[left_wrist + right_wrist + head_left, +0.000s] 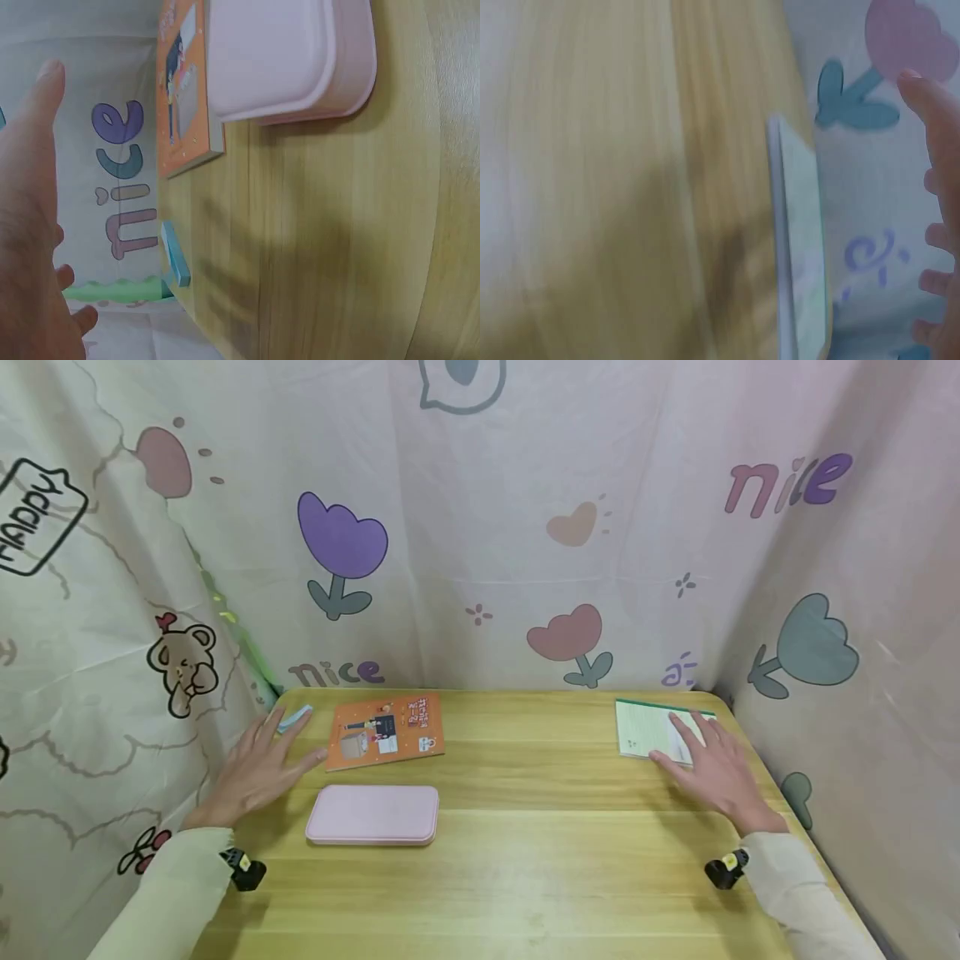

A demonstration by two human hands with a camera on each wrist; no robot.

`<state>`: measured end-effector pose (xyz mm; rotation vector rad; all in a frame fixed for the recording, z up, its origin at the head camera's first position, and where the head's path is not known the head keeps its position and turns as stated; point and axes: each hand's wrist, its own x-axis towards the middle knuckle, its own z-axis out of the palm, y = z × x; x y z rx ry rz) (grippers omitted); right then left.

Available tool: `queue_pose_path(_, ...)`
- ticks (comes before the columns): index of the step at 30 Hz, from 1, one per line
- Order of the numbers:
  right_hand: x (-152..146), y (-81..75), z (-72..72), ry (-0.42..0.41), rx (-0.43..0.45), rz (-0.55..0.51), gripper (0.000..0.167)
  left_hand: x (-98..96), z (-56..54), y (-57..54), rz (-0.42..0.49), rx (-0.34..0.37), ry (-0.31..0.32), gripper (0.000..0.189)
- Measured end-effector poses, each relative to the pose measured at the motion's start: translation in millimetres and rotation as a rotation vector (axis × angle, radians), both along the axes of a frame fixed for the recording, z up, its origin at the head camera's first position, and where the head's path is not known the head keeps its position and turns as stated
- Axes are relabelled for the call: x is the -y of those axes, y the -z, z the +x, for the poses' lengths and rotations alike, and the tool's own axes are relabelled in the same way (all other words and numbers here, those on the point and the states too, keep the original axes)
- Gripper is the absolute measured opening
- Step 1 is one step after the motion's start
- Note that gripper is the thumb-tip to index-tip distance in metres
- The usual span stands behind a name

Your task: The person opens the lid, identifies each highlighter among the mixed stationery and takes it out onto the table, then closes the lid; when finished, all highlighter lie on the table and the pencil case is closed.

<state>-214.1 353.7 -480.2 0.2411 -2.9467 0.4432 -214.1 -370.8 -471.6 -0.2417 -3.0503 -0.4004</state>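
My left hand (258,768), fingers spread, hovers above the table's left side and holds nothing. Just beyond its fingertips lies a small light-blue and white bar-shaped thing (295,719). An orange illustrated book (386,732) lies right of that hand, and a closed pink case (372,815) sits nearer to me. On the far side, my right hand (716,768) has its fingers spread and overlaps a pale green notepad (641,731), partly hiding it. In the right wrist view, the right hand (941,195) shows above the tabletop, apart from the notepad (804,247).
The light wood table (525,877) has its back edge against a printed curtain (480,527). More curtain closes in at both sides, near each arm. A black wrist camera (246,870) sits on the left cuff, and another one (725,869) on the right.
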Motion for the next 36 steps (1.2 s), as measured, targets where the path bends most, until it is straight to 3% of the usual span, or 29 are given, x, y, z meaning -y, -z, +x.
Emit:
queue_pose_path(5,38,-3.2,-6.9,-0.062,-0.032,-0.057,0.087,-3.4,9.0,-3.2,0.055,-0.011,0.044,0.094)
queue_pose_path(11,91,-3.2,-14.0,-0.157,-0.035,-0.130,0.087,-8.2,21.1,0.6,0.153,-0.032,0.114,0.093)
queue_pose_path(21,179,5.5,-14.9,-0.323,-0.055,-0.248,0.089,-12.0,43.1,19.8,0.220,-0.045,0.165,0.097)
queue_pose_path(28,237,16.5,-6.2,-0.441,0.004,-0.324,0.088,-12.2,57.4,32.7,0.217,0.019,0.168,0.103)
queue_pose_path(36,289,33.1,3.9,-0.559,0.108,-0.290,0.090,-14.2,63.2,45.2,0.264,0.048,0.201,0.098)
